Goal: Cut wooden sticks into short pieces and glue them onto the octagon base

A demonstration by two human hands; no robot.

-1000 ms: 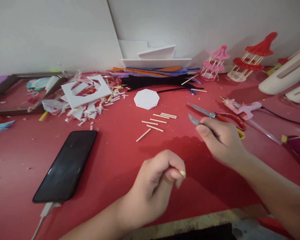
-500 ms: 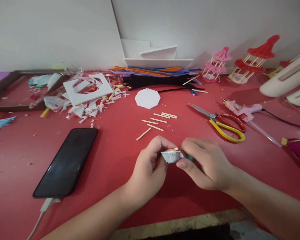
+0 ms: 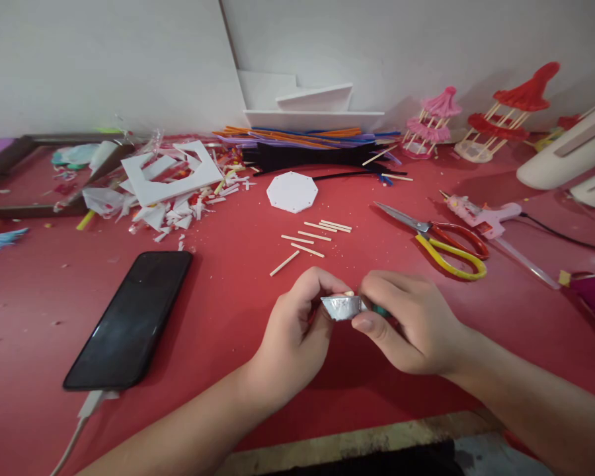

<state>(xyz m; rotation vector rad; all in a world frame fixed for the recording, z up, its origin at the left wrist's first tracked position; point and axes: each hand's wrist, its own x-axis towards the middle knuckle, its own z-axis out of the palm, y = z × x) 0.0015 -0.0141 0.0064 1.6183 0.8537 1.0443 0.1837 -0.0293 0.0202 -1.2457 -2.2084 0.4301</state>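
My right hand point(image 3: 409, 322) is closed on a craft knife point(image 3: 342, 308) with a short silver blade and a green handle, most of which my fingers cover. The blade points left, toward my left hand point(image 3: 297, 330). That hand is closed in a pinch, and a pale wooden stick point(image 3: 348, 293) pokes out just above the blade, its other end hidden by the fingers. Beyond my hands, several cut wooden sticks point(image 3: 307, 250) lie loose on the red table point(image 3: 228, 304). Behind them is a white octagonal board point(image 3: 292, 192) with small holes near its edge.
Scissors point(image 3: 431, 238) and a pink glue gun point(image 3: 483, 215) lie to the right. A black phone point(image 3: 129, 320) with a cable is at left. White scraps point(image 3: 171, 182), pipe cleaners point(image 3: 307, 142) and two small carousel-like models point(image 3: 429, 125) stand or lie along the back.
Both hands stay nearly in place, with the blade tilted slightly and shifted a touch to the right. The whole view has moved a little; the table objects look the same.
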